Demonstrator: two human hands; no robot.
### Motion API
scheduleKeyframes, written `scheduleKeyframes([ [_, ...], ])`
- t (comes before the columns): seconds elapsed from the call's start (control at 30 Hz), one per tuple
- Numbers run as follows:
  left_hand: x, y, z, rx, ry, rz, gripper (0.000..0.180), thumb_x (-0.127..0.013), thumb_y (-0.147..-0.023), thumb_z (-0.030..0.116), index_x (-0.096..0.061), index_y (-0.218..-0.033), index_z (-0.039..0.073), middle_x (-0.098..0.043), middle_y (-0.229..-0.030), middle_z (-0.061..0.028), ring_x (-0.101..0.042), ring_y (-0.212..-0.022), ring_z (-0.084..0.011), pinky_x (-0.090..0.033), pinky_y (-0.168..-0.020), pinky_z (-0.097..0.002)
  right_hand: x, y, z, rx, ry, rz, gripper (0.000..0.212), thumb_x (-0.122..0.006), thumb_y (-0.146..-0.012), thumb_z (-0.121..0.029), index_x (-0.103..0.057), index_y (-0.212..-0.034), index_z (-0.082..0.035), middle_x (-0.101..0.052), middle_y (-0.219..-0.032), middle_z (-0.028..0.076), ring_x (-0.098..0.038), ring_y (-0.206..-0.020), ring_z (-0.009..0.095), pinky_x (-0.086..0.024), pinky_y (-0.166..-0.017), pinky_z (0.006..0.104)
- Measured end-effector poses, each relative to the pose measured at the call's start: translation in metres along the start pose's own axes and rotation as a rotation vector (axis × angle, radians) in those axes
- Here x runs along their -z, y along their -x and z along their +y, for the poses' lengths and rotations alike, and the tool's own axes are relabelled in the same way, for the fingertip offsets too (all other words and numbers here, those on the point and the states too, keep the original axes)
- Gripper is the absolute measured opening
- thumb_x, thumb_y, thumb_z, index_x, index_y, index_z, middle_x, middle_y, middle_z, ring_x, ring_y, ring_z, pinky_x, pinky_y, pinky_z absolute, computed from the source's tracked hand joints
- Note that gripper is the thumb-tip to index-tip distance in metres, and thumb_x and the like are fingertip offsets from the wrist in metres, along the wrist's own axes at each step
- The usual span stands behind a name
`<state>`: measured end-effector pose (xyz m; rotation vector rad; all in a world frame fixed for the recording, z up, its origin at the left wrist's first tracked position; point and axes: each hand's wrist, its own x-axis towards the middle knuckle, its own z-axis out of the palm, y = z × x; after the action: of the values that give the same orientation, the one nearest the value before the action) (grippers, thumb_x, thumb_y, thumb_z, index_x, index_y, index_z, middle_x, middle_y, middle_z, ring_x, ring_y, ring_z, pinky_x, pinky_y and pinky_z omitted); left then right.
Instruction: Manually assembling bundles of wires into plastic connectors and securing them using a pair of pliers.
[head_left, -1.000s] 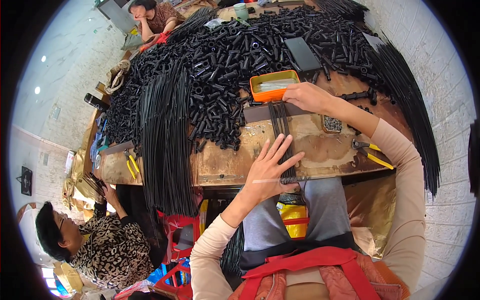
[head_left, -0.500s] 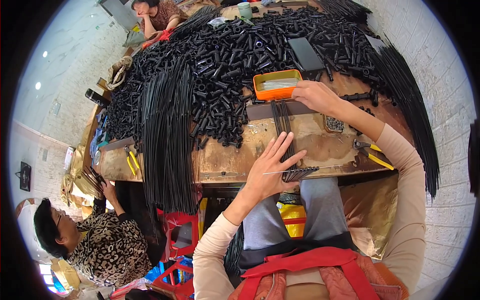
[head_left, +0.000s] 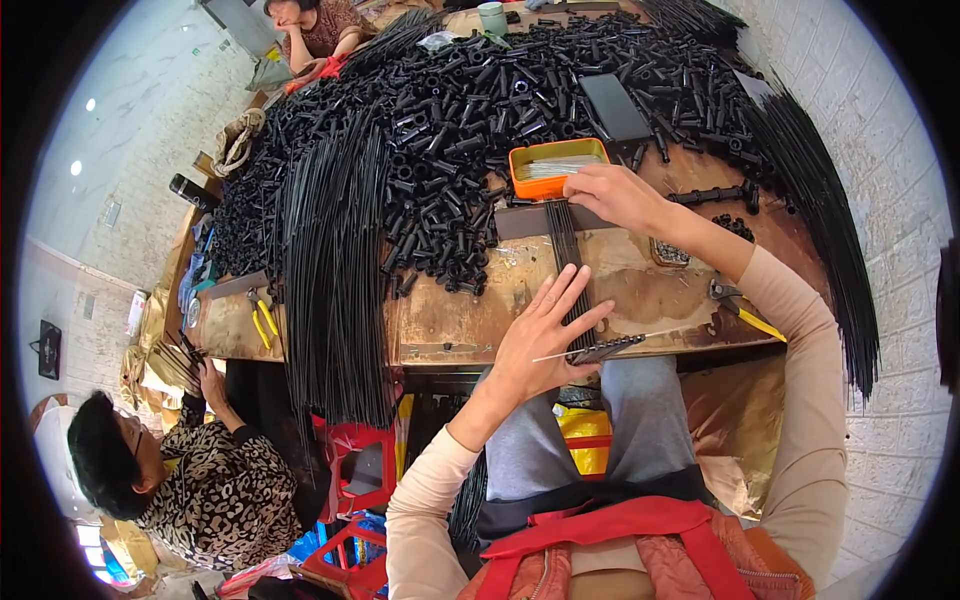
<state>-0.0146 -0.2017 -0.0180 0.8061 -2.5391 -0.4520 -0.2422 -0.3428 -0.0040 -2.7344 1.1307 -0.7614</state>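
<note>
The narrow bundle of black rods (head_left: 562, 232) lies beneath your left grip (head_left: 540, 328), running from the near edge of the tabletop (head_left: 450, 325) toward its middle. Expect the rods to be light, stiff but springy, and probably slick enough to slide or roll over one another. They would take hold best when pressed flat mid-length, with a fingertip pinch at the far ends. Your left grip is spread and unclenched, flat across them. At the near edge, a thin pale needle (head_left: 665, 333) crosses a slanted row of black tips (head_left: 610, 348); handle it gently, as it may bend. Your palm hides how rods and tips meet.

Your right grip (head_left: 615, 193) has its fingertips bunched by the orange box (head_left: 548, 188); you cannot tell whether they pinch anything. Your right forearm partly covers the small tin (head_left: 668, 256) toward the right edge.
</note>
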Motion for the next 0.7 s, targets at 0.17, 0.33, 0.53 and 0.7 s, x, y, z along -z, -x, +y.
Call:
scheduleKeyframes([
  [0.17, 0.002, 0.0, -0.001, 0.003, 0.008, -0.002, 0.08, -0.081, -0.065, 0.033, -0.05, -0.138, 0.022, -0.028, -0.154, -0.0153, -0.026, -0.142, -0.0351, -0.026, -0.116, -0.0461, 0.005, 0.004, 0.006, -0.106, 0.255, -0.123, 0.013, -0.063, -0.084, -0.011, -0.065, -0.094, -0.003, -0.065, -0.09, 0.013, -0.062, -0.086, 0.034, -0.051, -0.076, 0.0422],
  [0.33, 0.004, 0.002, -0.003, 0.0, 0.022, -0.005, 0.079, -0.081, -0.066, 0.033, -0.05, -0.138, 0.022, -0.027, -0.154, -0.0164, -0.025, -0.142, -0.0356, -0.026, -0.116, -0.0453, 0.006, -0.037, 0.005, 0.006, 0.278, 0.058, 0.012, -0.061, -0.086, -0.016, -0.065, -0.088, -0.005, -0.065, -0.085, 0.011, -0.063, -0.081, 0.034, -0.052, -0.071, 0.0426],
  [0.53, 0.008, 0.0, 0.002, -0.026, -0.043, -0.074, 0.088, -0.082, -0.066, 0.034, -0.041, -0.143, 0.023, -0.022, -0.155, -0.0181, -0.022, -0.143, -0.0359, -0.023, -0.117, -0.0451, -0.017, -0.075, 0.036, -0.216, 0.392, -0.139, 0.011, -0.062, -0.075, -0.008, -0.068, -0.071, 0.0, -0.066, -0.073, 0.024, -0.067, -0.072, 0.039, -0.054, -0.066, 0.0457],
  [0.7, 0.008, 0.001, 0.006, 0.031, -0.094, -0.045, 0.091, -0.081, -0.066, 0.039, -0.039, -0.145, 0.026, -0.02, -0.156, -0.0189, -0.017, -0.144, -0.0392, -0.021, -0.117, -0.0484, -0.001, -0.068, 0.032, -0.297, 0.232, -0.163, 0.008, -0.059, -0.076, -0.003, -0.067, -0.076, -0.002, -0.067, -0.078, 0.02, -0.067, -0.075, 0.038, -0.053, -0.066, 0.0464],
])
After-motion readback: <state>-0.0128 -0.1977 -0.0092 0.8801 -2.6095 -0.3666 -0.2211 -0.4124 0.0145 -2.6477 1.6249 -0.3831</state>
